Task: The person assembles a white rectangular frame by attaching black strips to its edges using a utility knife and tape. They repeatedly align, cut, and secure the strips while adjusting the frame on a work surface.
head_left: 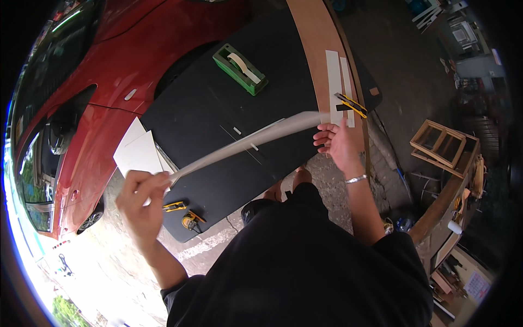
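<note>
A long translucent, whitish strip of film or sheet (pixel 245 143) stretches slantwise above the black table. My left hand (pixel 143 203) is closed on its near-left end, pinching it between thumb and fingers. Beside the strip's far-right end, my right hand (pixel 342 144) is open, palm turned up and fingers apart. Whether its fingertips touch the strip I cannot tell. Just beyond the right hand, a yellow utility knife (pixel 351 104) lies across white strips (pixel 335 76) on a brown board (pixel 310 32).
On the black table (pixel 190 103) stands a green tape dispenser (pixel 239 70). White sheets (pixel 136 155) lie at its left edge. A yellow cutter (pixel 174 206) and a tape measure (pixel 192 220) sit at the near corner. A red car (pixel 120 65) is close on the left; wooden frames (pixel 444 143) are at right.
</note>
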Demonstrator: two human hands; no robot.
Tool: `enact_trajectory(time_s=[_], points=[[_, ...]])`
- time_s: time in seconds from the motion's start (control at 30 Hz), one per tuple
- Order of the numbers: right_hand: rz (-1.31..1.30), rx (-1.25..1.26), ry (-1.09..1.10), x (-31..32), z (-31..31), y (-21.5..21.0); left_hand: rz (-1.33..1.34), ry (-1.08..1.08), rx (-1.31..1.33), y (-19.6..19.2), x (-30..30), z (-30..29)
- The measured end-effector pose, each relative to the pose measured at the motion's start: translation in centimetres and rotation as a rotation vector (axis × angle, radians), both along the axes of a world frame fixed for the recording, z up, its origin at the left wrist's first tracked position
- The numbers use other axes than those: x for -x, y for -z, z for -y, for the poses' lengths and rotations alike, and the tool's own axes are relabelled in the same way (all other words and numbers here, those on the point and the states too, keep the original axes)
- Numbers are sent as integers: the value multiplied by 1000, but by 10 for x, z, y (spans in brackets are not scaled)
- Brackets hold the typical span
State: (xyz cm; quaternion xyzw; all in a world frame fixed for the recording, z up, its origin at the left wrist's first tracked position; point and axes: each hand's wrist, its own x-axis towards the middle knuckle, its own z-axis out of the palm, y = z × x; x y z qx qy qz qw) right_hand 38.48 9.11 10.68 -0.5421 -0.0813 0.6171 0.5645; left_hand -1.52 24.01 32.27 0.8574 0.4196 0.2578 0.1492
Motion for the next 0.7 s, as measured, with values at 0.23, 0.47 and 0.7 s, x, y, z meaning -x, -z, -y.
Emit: enact_trajectory(time_s=[0.23,0.47,0.7], points=[[84,-75,50,-14,-6,-63,-101,293,-317,38,-32,58],[101,-217,54,-41,-1,-30,-146,385,-169,106,-55,106],[53,-177,-36,-72,5,7,-138,560,-6,185,-85,136]])
